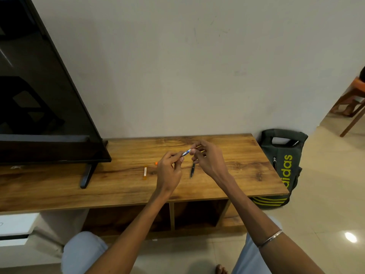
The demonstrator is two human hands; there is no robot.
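Note:
A blue and white pen (186, 153) is held above the wooden TV stand (246, 167) between both hands. My left hand (168, 171) pinches its lower end with curled fingers. My right hand (209, 157) pinches its upper end at the fingertips. A dark pen (192, 170) lies on the wood just below the hands. An orange pen cap or short tube (145, 173) lies to the left, and a small orange piece (156, 163) peeks out beside my left hand.
A black TV (39, 95) on a dark foot (87, 176) stands at the left of the stand. A grey backpack with yellow lettering (284, 167) leans against the stand's right end. Open shelves (197, 214) sit below, and a wooden chair (353, 103) stands at the far right.

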